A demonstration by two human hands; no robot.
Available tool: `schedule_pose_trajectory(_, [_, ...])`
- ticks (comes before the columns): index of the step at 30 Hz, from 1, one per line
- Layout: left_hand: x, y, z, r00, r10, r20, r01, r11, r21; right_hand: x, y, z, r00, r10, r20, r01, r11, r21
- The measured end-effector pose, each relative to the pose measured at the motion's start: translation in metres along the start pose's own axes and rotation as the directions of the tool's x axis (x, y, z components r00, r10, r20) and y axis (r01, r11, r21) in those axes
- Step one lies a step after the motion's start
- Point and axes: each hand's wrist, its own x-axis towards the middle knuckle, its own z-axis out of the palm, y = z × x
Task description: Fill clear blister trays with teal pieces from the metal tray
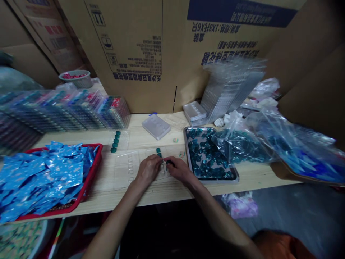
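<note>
My left hand [149, 167] rests over a clear plastic tray [165, 175], its fingertips pressed together at the row of small slots; what they grip, if anything, is hidden. Two dark teal pieces [158, 150] sit in the upper slots of that row, just beyond my left fingers. My right hand [178, 169] is closed at the tray's right side, with a dark teal piece [169, 163] between thumb and fingers. To its right lies a metal tray [190, 167] of loose teal pieces. A second clear tray [122, 171] lies flat left of my left hand.
A red basket [100, 149] of blue packets stands at left, with stacked filled clear trays [113, 111] behind. Another clear tray with teal pieces [115, 142] lies near. A large carton [161, 54] walls the back. Tall stacked empty trays [229, 90] and plastic bags [248, 144] are at right.
</note>
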Motion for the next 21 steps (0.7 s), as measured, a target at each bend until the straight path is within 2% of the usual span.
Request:
schedule_pose_trajectory(3, [0.0, 0.003, 0.001, 0.999, 0.043, 0.03, -0.045, 0.996, 0.081, 0.0, 0.005, 0.001, 1.0, -0.024, -0.01, 0.024, 1.0, 0.012])
schedule_pose_trajectory(5, [-0.001, 0.008, -0.002, 0.998, 0.05, 0.032, -0.052, 0.997, 0.066, 0.0, 0.007, 0.0, 1.0, -0.009, -0.026, 0.01, 0.999, 0.036])
schedule_pose_trajectory(7, [-0.001, 0.017, -0.006, 0.999, 0.018, -0.041, -0.018, 1.0, -0.014, -0.002, 0.006, -0.003, 0.999, 0.009, -0.043, -0.007, 0.999, 0.045])
schedule_pose_trajectory(9, [-0.002, 0.028, -0.011, 0.986, -0.084, -0.147, 0.056, 0.981, -0.186, -0.004, 0.001, -0.006, 0.998, -0.012, -0.064, 0.013, 1.0, 0.015])
schedule_pose_trajectory(11, [-0.003, 0.041, -0.012, 0.962, -0.226, -0.151, 0.145, 0.897, -0.417, -0.006, -0.008, -0.008, 0.994, -0.078, -0.077, 0.076, 0.997, -0.027])
schedule_pose_trajectory(13, [-0.002, 0.051, -0.012, 0.939, -0.332, -0.086, 0.223, 0.782, -0.582, -0.007, -0.016, -0.008, 0.987, -0.135, -0.084, 0.131, 0.99, -0.043])
schedule_pose_trajectory(17, [0.001, 0.057, -0.009, 0.897, -0.441, -0.009, 0.3, 0.624, -0.722, -0.004, -0.018, -0.004, 0.985, -0.109, -0.137, 0.114, 0.993, 0.031])
schedule_pose_trajectory(21, [0.001, 0.051, -0.016, 0.852, -0.501, 0.153, 0.358, 0.343, -0.868, 0.002, -0.007, -0.002, 0.994, -0.049, -0.1, 0.074, 0.961, 0.267])
